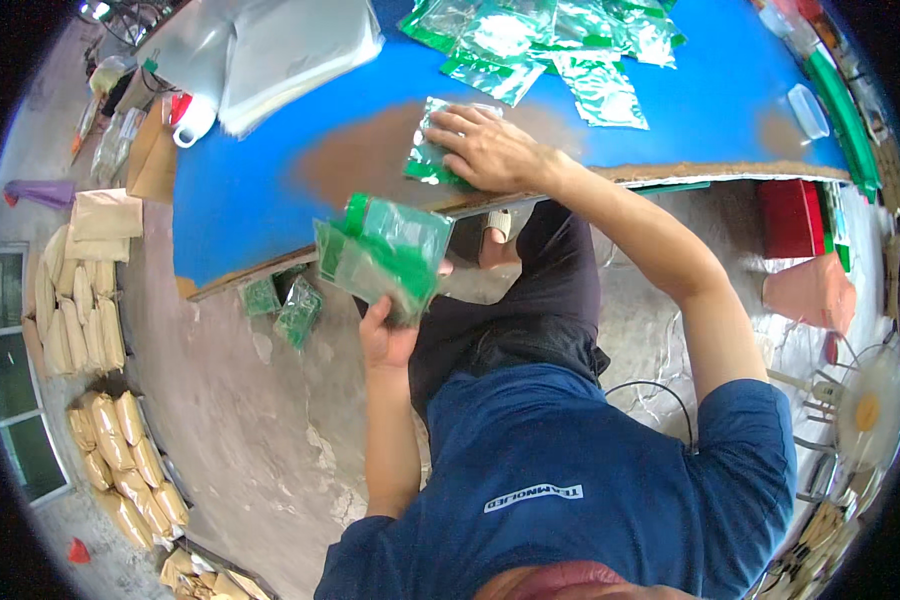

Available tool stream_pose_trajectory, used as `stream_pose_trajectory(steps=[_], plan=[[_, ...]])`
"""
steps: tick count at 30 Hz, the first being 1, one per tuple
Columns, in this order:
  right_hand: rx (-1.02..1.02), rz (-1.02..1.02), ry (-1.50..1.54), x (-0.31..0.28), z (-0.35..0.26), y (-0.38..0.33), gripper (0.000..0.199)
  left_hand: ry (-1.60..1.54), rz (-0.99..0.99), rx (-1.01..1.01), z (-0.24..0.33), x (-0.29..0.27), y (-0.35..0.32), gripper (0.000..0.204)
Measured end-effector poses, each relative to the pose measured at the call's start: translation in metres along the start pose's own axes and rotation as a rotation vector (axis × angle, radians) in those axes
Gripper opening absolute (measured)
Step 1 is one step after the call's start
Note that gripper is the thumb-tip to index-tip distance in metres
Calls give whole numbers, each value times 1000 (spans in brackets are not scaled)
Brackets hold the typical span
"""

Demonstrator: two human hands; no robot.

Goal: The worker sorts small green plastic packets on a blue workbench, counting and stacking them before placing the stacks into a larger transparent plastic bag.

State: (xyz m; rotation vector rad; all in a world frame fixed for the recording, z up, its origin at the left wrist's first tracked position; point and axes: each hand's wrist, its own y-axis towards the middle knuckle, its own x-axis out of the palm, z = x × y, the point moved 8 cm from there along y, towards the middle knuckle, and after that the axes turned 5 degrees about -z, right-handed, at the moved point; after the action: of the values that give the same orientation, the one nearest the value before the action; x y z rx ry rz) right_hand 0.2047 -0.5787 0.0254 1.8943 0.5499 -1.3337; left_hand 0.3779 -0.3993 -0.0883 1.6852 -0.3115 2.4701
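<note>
A: Location of the held packets (378, 255)?

B: Just at the near edge of the table (225, 215), pinched at the lower end in the left hand (390, 342), thumb across the near face. Exact count not determinable.

A: Right hand (498, 152)?

B: Palm down, fingers slightly spread over 1 flat packet (423, 150) on the tabletop.

A: Expected handling?

B: Probably light, limp and slippery (thin film, judging by glare). Best gripped along a green band, without creasing.

A: Materials?

B: Clear, glossy, rectangular film; similar packets (510, 35) heaped farther back; smooth translucent sheets (300, 65) stacked leftward; tabletop blue, worn brown.
</note>
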Motion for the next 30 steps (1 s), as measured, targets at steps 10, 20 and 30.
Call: stream_pose_trajectory(steps=[10,20,30], plan=[[389,-471,504,14,-2,-11,40,24,194,93,-20,5,33,59],[100,-150,370,-6,-38,-45,38,-93,81,51,-13,-13,13,60],[404,145,-189,-22,178,17,56,-6,79,68,-18,24,36,62]])
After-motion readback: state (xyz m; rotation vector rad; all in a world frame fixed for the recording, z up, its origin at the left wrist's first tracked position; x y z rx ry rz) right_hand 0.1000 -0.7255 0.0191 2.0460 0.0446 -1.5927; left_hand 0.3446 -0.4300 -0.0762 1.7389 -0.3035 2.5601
